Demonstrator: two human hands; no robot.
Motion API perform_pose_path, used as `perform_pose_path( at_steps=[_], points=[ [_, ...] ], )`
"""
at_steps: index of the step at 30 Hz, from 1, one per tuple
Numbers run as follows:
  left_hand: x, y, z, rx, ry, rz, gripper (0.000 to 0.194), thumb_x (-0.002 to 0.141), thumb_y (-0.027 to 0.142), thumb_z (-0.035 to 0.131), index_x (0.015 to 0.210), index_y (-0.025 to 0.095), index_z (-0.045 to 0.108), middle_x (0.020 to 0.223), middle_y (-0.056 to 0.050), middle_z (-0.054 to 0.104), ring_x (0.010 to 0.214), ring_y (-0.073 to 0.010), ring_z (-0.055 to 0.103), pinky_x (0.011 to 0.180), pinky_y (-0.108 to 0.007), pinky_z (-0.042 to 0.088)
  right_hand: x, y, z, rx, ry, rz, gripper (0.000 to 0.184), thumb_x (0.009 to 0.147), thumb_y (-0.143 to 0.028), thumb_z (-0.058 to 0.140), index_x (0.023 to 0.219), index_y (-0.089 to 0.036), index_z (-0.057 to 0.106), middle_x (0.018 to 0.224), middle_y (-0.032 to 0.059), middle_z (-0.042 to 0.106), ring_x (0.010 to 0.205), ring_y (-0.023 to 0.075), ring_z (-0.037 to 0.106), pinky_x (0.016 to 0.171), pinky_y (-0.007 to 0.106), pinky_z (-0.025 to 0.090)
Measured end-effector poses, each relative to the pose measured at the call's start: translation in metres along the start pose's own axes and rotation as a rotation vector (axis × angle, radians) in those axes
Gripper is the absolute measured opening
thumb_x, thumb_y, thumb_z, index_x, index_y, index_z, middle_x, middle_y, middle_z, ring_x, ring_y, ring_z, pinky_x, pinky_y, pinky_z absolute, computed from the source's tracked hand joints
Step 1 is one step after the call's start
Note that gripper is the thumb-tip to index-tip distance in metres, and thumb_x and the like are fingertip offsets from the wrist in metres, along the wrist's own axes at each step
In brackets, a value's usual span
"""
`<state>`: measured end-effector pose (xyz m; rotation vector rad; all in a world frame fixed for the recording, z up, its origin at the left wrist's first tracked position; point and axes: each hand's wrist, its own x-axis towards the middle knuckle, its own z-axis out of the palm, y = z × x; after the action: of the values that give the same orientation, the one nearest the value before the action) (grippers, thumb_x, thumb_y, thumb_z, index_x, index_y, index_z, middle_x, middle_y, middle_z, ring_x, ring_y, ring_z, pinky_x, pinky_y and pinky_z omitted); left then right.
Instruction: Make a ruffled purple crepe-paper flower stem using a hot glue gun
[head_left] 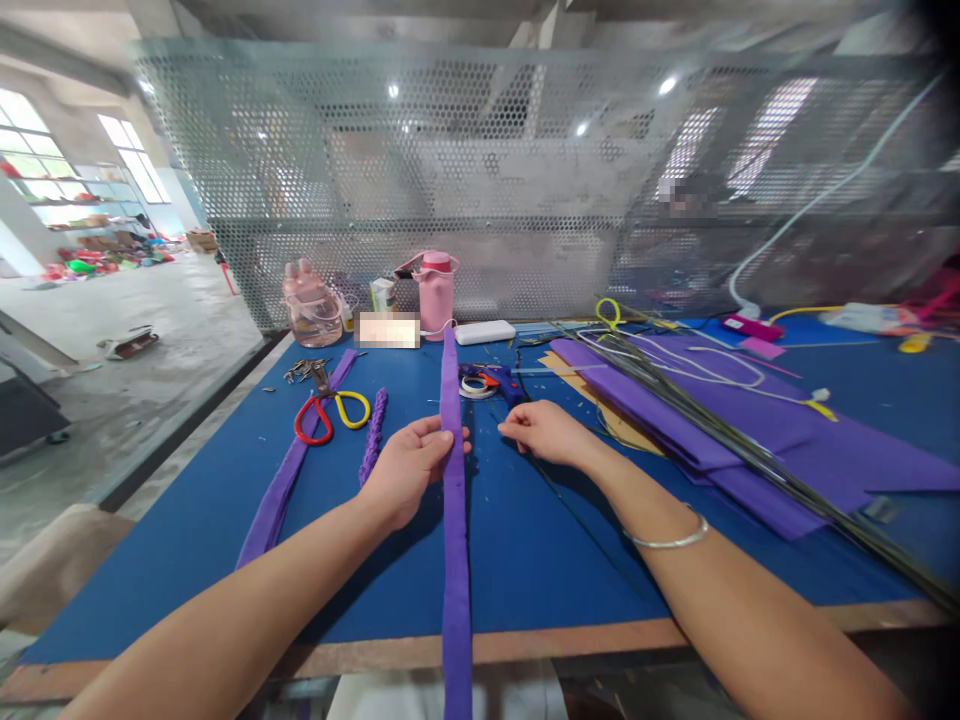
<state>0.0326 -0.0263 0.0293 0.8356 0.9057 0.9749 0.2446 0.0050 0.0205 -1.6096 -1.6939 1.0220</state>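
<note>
My left hand (411,468) is closed on a long purple fabric strip (456,540), pinching it between thumb and fingers. The strip runs from the back of the table down past its front edge. To its right, my right hand (551,432) has its fingertips pressed together; what they hold, if anything, I cannot make out. A thin dark wire (577,515) trails over the table below that hand. Just beyond the hands lie a blue glue gun (510,386) and a roll of white tape (478,388). A braided purple piece (373,430) lies left of my left hand.
Scissors with red and yellow handles (330,412) lie on another purple strip (276,500) at left. Folded purple sheets (720,430) under long dark wires (750,455) cover the right. A pink flask (436,295) and clear bottle (313,312) stand before a perforated metal screen (480,170).
</note>
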Motion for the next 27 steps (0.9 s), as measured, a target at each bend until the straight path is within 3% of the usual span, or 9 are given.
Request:
perform_pose_path(
  at_steps=[3, 7, 9, 12, 16, 18, 23, 25, 27],
  points=[
    [-0.001, 0.001, 0.0, 0.002, 0.002, -0.003, 0.005, 0.087, 0.01, 0.058, 0.089, 0.011, 0.062, 0.091, -0.01, 0.073, 0.071, -0.0106, 0.069, 0.061, -0.017, 0.053, 0.0, 0.001, 0.003, -0.123, 0.057, -0.043, 0.025, 0.062, -0.033, 0.077, 0.053, -0.02, 0.057, 0.044, -0.004, 0.053, 0.045, 0.0107, 0.043, 0.046, 0.025, 0.025],
    [0.002, 0.005, 0.0, -0.028, 0.083, 0.027, 0.004, 0.089, 0.011, 0.055, 0.086, 0.013, 0.058, 0.087, -0.009, 0.073, 0.069, -0.012, 0.069, 0.054, -0.017, 0.052, -0.005, -0.006, 0.001, -0.168, 0.153, -0.112, 0.025, 0.07, -0.039, 0.072, 0.079, -0.021, 0.058, 0.052, -0.006, 0.05, 0.051, 0.0123, 0.042, 0.05, 0.025, 0.025],
    [0.005, 0.007, -0.001, -0.054, 0.132, 0.064, 0.005, 0.09, 0.012, 0.053, 0.086, 0.014, 0.054, 0.086, -0.008, 0.072, 0.069, -0.0117, 0.069, 0.053, -0.017, 0.052, -0.01, -0.012, 0.001, -0.148, 0.122, -0.162, 0.027, 0.077, -0.046, 0.064, 0.083, -0.021, 0.056, 0.056, -0.0055, 0.05, 0.053, 0.0118, 0.042, 0.051, 0.025, 0.027],
    [0.008, 0.01, -0.003, -0.092, 0.189, 0.133, 0.005, 0.091, 0.012, 0.05, 0.087, 0.015, 0.052, 0.082, -0.005, 0.071, 0.068, -0.0105, 0.068, 0.058, -0.018, 0.053, -0.021, -0.023, 0.008, -0.091, -0.115, -0.212, 0.036, 0.083, -0.054, 0.054, 0.083, -0.018, 0.061, 0.061, -0.0028, 0.057, 0.05, 0.0103, 0.045, 0.05, 0.024, 0.033],
    [0.01, 0.016, -0.006, -0.127, 0.225, 0.22, 0.004, 0.09, 0.014, 0.049, 0.088, 0.016, 0.052, 0.08, -0.003, 0.07, 0.068, -0.009, 0.066, 0.062, -0.018, 0.053, -0.033, -0.032, 0.019, 0.004, -0.639, -0.231, 0.029, 0.08, -0.045, 0.063, 0.082, -0.016, 0.067, 0.071, 0.0018, 0.069, 0.061, 0.0125, 0.06, 0.06, 0.024, 0.045],
    [0.009, 0.025, -0.01, -0.142, 0.242, 0.274, 0.002, 0.087, 0.016, 0.052, 0.087, 0.017, 0.052, 0.08, -0.001, 0.069, 0.065, -0.008, 0.064, 0.059, -0.017, 0.053, -0.033, -0.031, 0.013, 0.099, -0.728, -0.199, 0.024, 0.08, -0.04, 0.065, 0.083, -0.016, 0.064, 0.069, 0.0015, 0.07, 0.064, 0.0122, 0.062, 0.062, 0.024, 0.046],
    [-0.011, 0.06, -0.021, -0.226, 0.333, 0.538, 0.018, 0.068, 0.017, 0.066, 0.077, 0.019, 0.051, 0.066, 0.007, 0.057, 0.053, -0.0053, 0.054, 0.049, -0.014, 0.048, -0.024, -0.018, -0.031, 0.331, -0.497, -0.147, 0.034, 0.074, -0.043, 0.073, 0.088, -0.017, 0.056, 0.064, 0.0017, 0.07, 0.049, 0.009, 0.055, 0.05, 0.021, 0.041],
    [-0.036, 0.059, -0.026, -0.211, 0.384, 0.547, 0.022, 0.062, 0.016, 0.07, 0.077, 0.02, 0.053, 0.065, 0.007, 0.054, 0.055, -0.0055, 0.054, 0.05, -0.013, 0.048, -0.02, -0.013, -0.044, 0.367, -0.434, -0.177, 0.039, 0.072, -0.051, 0.072, 0.079, -0.017, 0.054, 0.06, 0.0022, 0.069, 0.043, 0.0075, 0.05, 0.046, 0.021, 0.038],
    [-0.071, 0.039, -0.032, -0.186, 0.407, 0.442, 0.027, 0.058, 0.019, 0.076, 0.076, 0.022, 0.056, 0.065, 0.008, 0.053, 0.054, -0.0065, 0.053, 0.047, -0.014, 0.047, -0.016, -0.009, -0.047, 0.399, -0.358, -0.207, 0.044, 0.07, -0.058, 0.07, 0.075, -0.018, 0.052, 0.055, -0.0011, 0.065, 0.039, 0.0063, 0.046, 0.042, 0.02, 0.034]
  ],
)
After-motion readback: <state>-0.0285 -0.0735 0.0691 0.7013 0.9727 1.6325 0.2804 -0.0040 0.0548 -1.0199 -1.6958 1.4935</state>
